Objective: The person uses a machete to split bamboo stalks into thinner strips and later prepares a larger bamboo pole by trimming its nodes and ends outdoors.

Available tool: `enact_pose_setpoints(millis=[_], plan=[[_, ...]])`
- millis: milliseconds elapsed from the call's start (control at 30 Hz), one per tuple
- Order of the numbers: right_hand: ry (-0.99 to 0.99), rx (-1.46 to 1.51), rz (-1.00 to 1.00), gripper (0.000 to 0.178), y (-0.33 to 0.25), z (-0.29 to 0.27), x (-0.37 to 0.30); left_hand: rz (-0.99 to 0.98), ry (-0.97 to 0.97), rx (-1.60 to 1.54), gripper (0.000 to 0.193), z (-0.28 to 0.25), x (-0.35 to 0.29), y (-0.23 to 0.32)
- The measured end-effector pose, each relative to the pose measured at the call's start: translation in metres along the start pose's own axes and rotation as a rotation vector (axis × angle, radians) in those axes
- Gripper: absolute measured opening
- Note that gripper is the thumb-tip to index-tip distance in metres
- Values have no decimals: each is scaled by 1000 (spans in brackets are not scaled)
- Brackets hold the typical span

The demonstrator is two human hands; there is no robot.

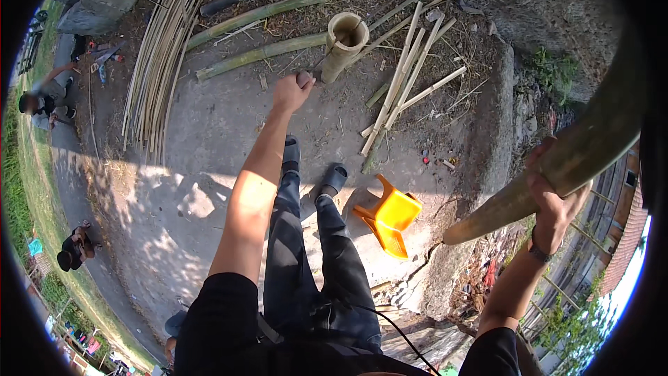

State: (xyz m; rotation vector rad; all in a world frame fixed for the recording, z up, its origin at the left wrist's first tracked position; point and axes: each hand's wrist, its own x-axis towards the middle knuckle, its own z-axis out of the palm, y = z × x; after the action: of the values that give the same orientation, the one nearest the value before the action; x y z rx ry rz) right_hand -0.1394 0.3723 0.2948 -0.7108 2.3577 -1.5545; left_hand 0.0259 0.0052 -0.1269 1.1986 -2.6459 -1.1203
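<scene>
My right hand (553,202) is closed around a thick green bamboo pole (591,143) that slants up from the lower middle right to beyond the right rim of the view. My left hand (292,92), arm stretched forward, is closed on a small brown rounded thing (304,80); its end shows at the fist, the rest is hidden. Just beyond that fist a wide, hollow bamboo tube (337,63) stands upright on the ground, its open mouth facing up.
Long split bamboo strips (160,63) lie in a pile at left, more strips (403,83) right of the tube. Bamboo poles (268,14) lie at the back. An orange plastic chair (391,216) is beside my legs. People (76,245) are at far left; a low concrete wall (497,118) runs at right.
</scene>
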Motion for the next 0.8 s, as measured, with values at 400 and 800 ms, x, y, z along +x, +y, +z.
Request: enact_pose_setpoints(millis=[400, 800], plan=[[-554, -497, 619, 66, 201, 116, -23, -135, 95, 123, 38, -37, 25, -4], [-75, -135, 215, 70, 110, 32, 20, -19, 24, 136, 42, -72, 14, -3]])
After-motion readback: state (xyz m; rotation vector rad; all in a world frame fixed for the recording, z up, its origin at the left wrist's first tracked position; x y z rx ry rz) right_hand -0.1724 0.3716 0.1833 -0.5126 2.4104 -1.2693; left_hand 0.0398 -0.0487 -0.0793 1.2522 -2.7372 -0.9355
